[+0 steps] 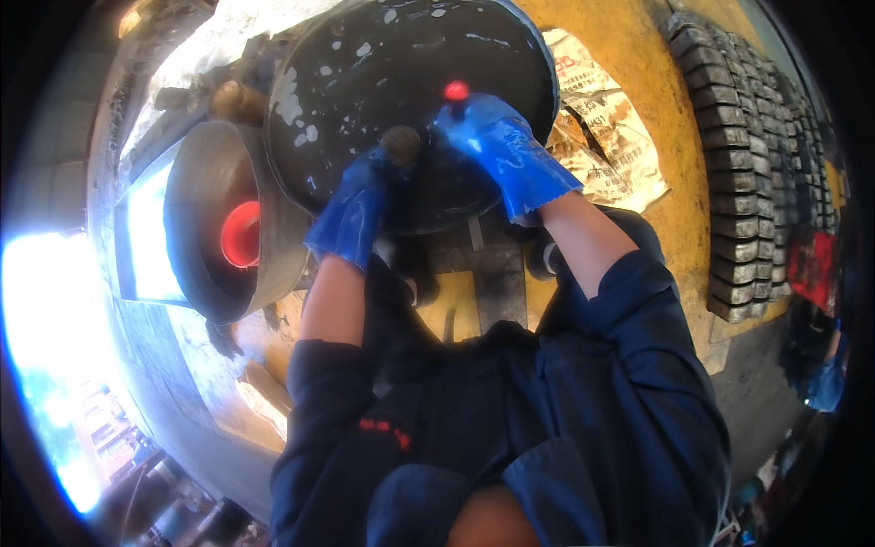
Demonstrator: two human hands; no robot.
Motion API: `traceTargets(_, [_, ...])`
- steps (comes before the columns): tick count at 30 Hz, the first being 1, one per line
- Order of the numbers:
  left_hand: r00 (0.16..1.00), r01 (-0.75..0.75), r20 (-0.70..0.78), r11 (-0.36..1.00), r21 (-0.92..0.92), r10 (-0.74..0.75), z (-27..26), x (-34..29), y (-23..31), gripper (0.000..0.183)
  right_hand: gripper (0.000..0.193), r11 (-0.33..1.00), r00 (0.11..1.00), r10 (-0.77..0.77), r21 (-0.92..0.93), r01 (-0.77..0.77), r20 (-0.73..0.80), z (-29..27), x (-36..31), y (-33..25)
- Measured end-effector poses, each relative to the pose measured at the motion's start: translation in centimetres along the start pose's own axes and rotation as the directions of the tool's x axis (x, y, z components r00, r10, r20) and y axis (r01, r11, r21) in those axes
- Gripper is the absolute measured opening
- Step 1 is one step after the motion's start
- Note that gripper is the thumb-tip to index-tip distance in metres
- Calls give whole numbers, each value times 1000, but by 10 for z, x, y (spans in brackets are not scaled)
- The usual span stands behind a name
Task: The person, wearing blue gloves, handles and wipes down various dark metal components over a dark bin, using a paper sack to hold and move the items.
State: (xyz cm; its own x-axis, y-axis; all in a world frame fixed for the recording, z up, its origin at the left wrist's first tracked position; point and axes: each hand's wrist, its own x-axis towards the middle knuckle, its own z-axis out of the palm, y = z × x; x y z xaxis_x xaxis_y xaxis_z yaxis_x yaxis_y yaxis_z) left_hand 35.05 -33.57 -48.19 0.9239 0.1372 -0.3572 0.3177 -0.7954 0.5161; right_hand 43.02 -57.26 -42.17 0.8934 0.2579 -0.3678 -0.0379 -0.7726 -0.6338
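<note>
Both my hands wear blue rubber gloves and reach over a large round black tub [365,91] with pale foam-like patches on its dark surface. My right hand [488,132] is closed round a thing with a rounded red end [457,90] that sticks out past the fingers; the rest of it is hidden in the glove. My left hand [357,196] is at the near side of the tub, with its fingers closed at a small round grey-brown piece [400,145]. Blur hides the exact grip there.
Left of the tub, a wide grey drum [273,246] lies open, with a red round thing [241,234] inside. A torn printed paper sack [629,164] is on the yellow floor at right. Beyond it stand stacked grey metal blocks [729,173] and a red box-like object [810,269].
</note>
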Motion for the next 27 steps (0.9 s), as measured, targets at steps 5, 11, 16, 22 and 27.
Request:
traceTargets(5, [998, -46, -43, 996, 82, 50, 7, 19, -21, 58, 38, 656, 996, 94, 751, -70, 11, -1, -1, 13])
traceTargets(11, [982, -171, -137, 927, -335, 132, 31, 45, -41, 56, 38, 546, 975, 86, 809, -219, 206, 20, -2, -7])
traceTargets(16, [981, -176, -79, 656, -734, 175, 36, 47, -38, 54, 38, 755, 979, -78, 653, -66, 189, 23, -10, -16])
traceTargets(22, [962, -195, -61, 513, -836, 266, 30, 49, -37, 52, 37, 951, 986, -67, 290, 109, -150, 11, -5, 0])
traceTargets(27, [939, -304, -112, 632, -713, 325, 23, 41, -49, 51, 38, 946, 997, -55, 324, 32, 62, 1, -12, -16])
